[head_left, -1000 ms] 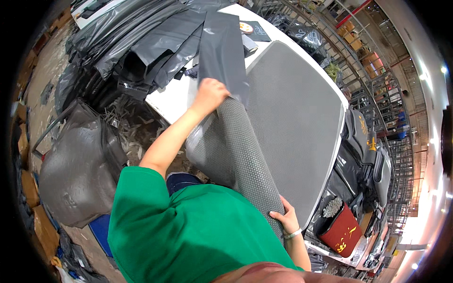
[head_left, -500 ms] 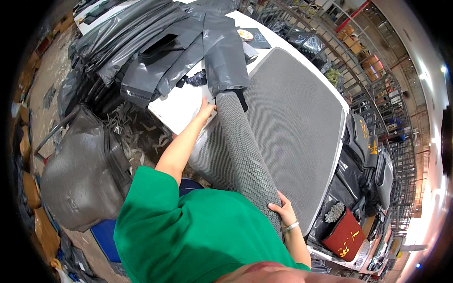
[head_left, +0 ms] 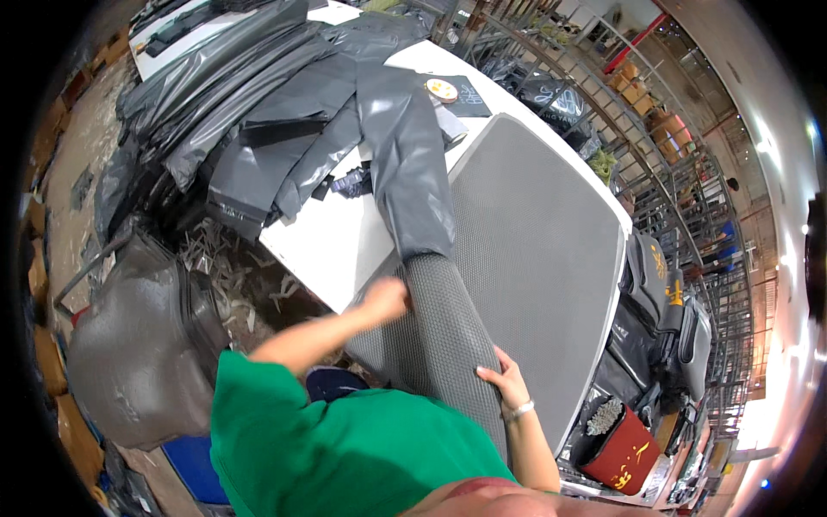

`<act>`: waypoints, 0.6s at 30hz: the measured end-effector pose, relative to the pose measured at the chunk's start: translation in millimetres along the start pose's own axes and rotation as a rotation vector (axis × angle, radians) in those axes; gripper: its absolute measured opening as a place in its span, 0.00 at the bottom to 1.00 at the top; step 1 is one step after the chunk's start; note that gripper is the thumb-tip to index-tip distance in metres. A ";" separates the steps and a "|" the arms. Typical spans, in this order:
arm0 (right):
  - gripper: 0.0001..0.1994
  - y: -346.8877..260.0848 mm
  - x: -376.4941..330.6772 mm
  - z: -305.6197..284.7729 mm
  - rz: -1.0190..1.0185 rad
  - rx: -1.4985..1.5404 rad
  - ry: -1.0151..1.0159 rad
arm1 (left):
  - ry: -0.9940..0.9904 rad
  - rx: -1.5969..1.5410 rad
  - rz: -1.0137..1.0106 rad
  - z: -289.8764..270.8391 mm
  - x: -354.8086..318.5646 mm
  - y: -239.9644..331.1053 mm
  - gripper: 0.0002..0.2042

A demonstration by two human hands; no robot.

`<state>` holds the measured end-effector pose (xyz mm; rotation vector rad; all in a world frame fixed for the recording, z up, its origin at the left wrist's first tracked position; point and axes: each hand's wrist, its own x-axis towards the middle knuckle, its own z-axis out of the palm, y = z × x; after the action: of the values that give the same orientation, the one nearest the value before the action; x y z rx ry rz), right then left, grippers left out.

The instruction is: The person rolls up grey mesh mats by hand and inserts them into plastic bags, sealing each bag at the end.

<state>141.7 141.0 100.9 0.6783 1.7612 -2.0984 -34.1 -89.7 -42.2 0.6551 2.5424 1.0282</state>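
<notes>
- You have a long grey dotted roll [head_left: 448,345] in hand, lying lengthwise from the white table's [head_left: 332,246] near edge back toward your body, just beside the big grey mesh mat [head_left: 534,250] that covers the right part of the table.
- Judging by how things lie, the rolled piece is mostly wound into a tube. A loose flap of the same grey stuff hangs at its left side near the table edge, so the rolling looks unfinished there.
- A flat grey plastic bag [head_left: 409,172] lies on the table with its near end touching, or slightly over, the far end of the roll. I cannot tell whether that end is tucked in.
- Your left hand [head_left: 385,299] sits at the roll's far end, on its left side. It is blurred, so I cannot tell whether the fingers are spread or curled, only that they are against the roll.
- Your right hand [head_left: 504,385] rests on the roll's right flank nearer to you. Its fingers [head_left: 488,373] are laid flat and slightly spread over the surface, pressing rather than pinching.
- The roll lies between your 2 hands, left at the top, right lower down.
- Left to do, as I judge it: gather the loose flap.
- More grey bags [head_left: 250,112] are piled on the table's far left, well apart from your hands.
</notes>
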 end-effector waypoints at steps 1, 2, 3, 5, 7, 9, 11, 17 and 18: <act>0.33 -12.4 14.7 14.9 -0.039 -0.021 0.019 | -0.126 0.107 0.046 -9.5 -37.5 38.0 0.08; 0.28 -13.8 40.3 16.7 -0.014 -0.094 0.020 | -0.189 0.101 0.115 7.5 -67.9 52.8 0.09; 0.23 -4.5 74.3 10.8 0.002 -0.164 0.026 | -0.296 0.096 0.261 28.5 -92.1 56.8 0.10; 0.14 24.9 130.2 12.5 -0.148 0.341 0.167 | -0.389 -0.066 0.298 46.2 -115.7 66.1 0.11; 0.14 15.0 138.5 15.0 -0.310 0.329 0.251 | -0.175 -0.137 0.221 34.1 -100.6 63.7 0.12; 0.14 -6.2 129.4 15.4 -0.408 0.328 0.325 | -0.081 -0.161 0.136 27.0 -83.2 70.4 0.11; 0.15 -15.7 109.0 -8.7 -0.414 0.340 0.437 | -0.061 -0.205 0.209 38.5 -68.5 83.8 0.11; 0.18 -8.4 69.2 -80.2 -0.516 0.527 0.702 | -0.258 -0.486 0.155 106.6 -24.8 107.3 0.14; 0.20 -1.1 73.6 -89.8 -0.433 0.506 0.786 | -0.333 -0.608 0.062 122.9 -15.3 104.1 0.13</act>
<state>93.2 233.6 50.2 1.5501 1.8421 -2.8840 64.6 38.2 -50.8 0.6561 1.8003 1.4769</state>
